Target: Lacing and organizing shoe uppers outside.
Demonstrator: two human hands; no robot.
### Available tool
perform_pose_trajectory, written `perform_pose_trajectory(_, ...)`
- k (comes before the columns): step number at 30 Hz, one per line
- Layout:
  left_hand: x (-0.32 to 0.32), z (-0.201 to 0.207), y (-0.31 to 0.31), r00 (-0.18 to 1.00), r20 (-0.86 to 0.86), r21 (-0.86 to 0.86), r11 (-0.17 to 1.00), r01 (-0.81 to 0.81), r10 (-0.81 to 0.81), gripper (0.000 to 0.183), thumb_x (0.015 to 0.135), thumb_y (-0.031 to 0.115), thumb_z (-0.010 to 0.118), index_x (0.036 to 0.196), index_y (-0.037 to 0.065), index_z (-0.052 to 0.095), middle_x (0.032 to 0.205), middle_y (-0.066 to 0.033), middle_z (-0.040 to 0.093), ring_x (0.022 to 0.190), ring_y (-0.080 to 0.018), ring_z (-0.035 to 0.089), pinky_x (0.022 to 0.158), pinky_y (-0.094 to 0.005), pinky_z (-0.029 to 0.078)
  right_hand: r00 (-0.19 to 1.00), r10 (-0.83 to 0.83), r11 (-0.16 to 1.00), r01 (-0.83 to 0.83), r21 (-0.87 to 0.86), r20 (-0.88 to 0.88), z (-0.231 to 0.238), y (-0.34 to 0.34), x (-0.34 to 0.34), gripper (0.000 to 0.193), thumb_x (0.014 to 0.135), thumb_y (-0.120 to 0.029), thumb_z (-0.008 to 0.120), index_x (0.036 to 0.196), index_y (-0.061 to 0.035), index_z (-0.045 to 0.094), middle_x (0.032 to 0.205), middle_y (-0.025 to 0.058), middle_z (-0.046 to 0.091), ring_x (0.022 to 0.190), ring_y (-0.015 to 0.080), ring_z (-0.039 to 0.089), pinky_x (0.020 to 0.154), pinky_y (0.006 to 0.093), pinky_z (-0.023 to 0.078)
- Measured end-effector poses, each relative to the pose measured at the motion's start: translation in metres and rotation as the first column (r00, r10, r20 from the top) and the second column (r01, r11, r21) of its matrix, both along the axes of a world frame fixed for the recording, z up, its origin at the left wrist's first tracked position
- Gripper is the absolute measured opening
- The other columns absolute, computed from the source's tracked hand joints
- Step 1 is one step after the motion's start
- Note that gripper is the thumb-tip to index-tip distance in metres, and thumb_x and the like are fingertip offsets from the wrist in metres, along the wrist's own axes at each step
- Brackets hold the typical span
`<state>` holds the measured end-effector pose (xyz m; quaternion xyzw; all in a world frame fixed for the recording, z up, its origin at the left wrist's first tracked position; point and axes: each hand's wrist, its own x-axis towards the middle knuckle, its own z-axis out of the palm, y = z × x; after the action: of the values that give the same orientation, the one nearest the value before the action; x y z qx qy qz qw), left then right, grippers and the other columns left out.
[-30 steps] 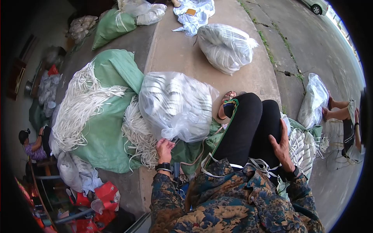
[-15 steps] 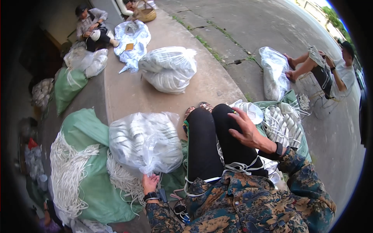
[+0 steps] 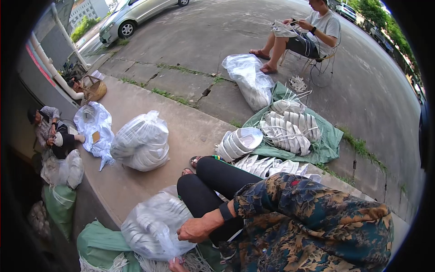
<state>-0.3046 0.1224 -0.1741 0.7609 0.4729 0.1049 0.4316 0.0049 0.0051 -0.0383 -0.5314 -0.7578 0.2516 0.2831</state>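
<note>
A clear plastic bag (image 3: 156,222), packed with white curved pieces, lies at my left knee. Its gathered neck is pinched in my left hand (image 3: 176,264), which shows only in part at the lower edge. Over my lap, just right of the bag, my right hand (image 3: 199,229) is curled closed; its fingertips are turned away, so anything in them is hidden. Beside the bag rests green sacking (image 3: 102,240), with bundles of white cords (image 3: 106,264) along the lower edge.
Another filled plastic bag (image 3: 141,141) stands ahead on the concrete. To my right, stacks of white pieces (image 3: 290,131) lie on a green sheet (image 3: 328,140). One person (image 3: 324,31) sits on a chair at far right, another (image 3: 50,129) at far left. A silver car (image 3: 136,18) is parked beyond.
My view has turned to the right. My right hand has come from above my right knee across to the bag, and its spread fingers have closed. My left hand stays at the bag's neck.
</note>
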Motion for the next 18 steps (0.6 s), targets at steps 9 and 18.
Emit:
perform_pose_trajectory(9,0.047,0.027,-0.041,0.986,0.14,-0.057,0.994,0.097,-0.088,0.027,0.077,0.021,0.06,0.086,-0.004,0.056,0.068,-0.0098,0.054,0.059,-0.0182,0.048,0.059,-0.0323,0.045,0.999,-0.016,0.997,0.014,0.079,0.029,-0.039,0.065,-0.047,0.011,0.069,-0.006,0.053,0.078,0.0012,0.053,0.086,0.0138,0.053,0.088,0.0307,0.055,0.068,0.0408,0.048)
perform_pose_trajectory(18,0.076,0.022,-0.084,0.971,0.205,-0.086,0.99,-0.108,0.124,0.017,0.076,0.01,0.054,0.069,-0.004,0.048,0.059,-0.0085,0.048,0.057,-0.0147,0.041,0.053,-0.0326,0.038,0.954,0.154,0.983,-0.122,-0.136,0.257,-0.099,0.066,-0.043,0.017,0.065,-0.011,0.057,0.079,-0.0019,0.062,0.083,0.0151,0.062,0.079,0.0323,0.061,0.07,0.0399,0.05)
